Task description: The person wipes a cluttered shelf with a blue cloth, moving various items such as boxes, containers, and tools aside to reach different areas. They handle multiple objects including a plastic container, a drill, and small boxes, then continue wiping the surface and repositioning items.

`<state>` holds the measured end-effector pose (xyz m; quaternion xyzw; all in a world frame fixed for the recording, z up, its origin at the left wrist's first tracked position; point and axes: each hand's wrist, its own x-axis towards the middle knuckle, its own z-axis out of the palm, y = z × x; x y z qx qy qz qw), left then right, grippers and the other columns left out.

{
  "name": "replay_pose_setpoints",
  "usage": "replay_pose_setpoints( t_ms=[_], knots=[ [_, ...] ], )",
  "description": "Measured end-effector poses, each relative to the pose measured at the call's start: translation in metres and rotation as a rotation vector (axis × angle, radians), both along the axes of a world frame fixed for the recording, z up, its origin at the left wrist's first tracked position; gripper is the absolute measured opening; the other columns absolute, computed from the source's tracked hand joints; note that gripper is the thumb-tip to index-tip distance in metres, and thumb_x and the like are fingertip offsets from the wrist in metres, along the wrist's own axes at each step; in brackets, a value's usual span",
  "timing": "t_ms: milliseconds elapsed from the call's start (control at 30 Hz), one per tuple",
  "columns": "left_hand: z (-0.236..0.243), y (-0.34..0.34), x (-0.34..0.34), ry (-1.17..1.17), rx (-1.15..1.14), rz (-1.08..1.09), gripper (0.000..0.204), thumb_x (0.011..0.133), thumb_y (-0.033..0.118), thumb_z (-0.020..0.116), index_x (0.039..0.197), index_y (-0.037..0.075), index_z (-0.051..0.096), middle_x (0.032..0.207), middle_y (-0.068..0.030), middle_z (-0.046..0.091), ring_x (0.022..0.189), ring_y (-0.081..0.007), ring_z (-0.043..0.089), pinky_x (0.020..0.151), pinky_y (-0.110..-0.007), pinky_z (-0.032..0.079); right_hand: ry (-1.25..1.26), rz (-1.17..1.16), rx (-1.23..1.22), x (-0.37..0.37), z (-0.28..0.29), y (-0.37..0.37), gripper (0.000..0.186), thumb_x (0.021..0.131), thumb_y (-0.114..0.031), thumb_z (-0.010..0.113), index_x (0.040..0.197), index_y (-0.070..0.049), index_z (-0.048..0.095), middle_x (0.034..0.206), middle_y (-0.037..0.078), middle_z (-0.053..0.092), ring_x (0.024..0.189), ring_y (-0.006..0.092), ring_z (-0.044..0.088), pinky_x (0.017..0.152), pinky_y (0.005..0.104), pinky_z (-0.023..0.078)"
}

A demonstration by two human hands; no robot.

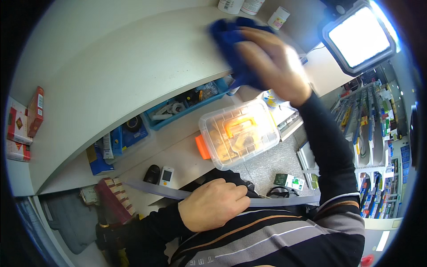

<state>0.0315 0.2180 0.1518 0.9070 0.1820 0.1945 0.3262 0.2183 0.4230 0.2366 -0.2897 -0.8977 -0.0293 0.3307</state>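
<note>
Gripping dark-blue fabric cloth, R hand w/ fingers bent round it, upper ctr of frame, by curved white table. L hand fingers curled at translucent plastic strip, lower ctr; can't tell if pinching.

At the left end of the curved shelf are the cartons; at its far side are the bottles, behind the cloth. Under its near edge is the tray, with a tape roll in it. The lidded storage box is nearer to the person; display racks are at right.
</note>
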Motion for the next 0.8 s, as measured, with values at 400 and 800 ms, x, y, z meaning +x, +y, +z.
replay_pose_setpoints(
  t_ms=[400, 800],
  knots=[
    [-0.038, 0.015, -0.002, -0.238, -0.098, 0.038, 0.021, 0.089, 0.014, 0.071, 0.084, 0.005, 0.053, 0.084, -0.0111, 0.051, 0.077, -0.0303, 0.058, 0.069, -0.042, 0.048, -0.032, -0.169, -0.003, 0.042, -0.008, -0.021, 0.042, 0.087, 0.001, 0.063, 0.129, 0.004, 0.063, 0.122, 0.021, 0.070, 0.110, 0.0398, 0.069, 0.097, 0.0444, 0.055],
    [-0.032, 0.040, -0.002, -0.194, -0.092, -0.041, 0.014, 0.092, 0.014, 0.066, 0.092, 0.003, 0.058, 0.091, -0.0133, 0.057, 0.080, -0.0334, 0.062, 0.071, -0.043, 0.051, -0.191, -0.145, 0.100, 0.025, 0.002, -0.015, 0.028, 0.087, -0.019, 0.075, 0.109, -0.003, 0.069, 0.106, 0.016, 0.071, 0.096, 0.0323, 0.070, 0.089, 0.0413, 0.057]
  ],
)
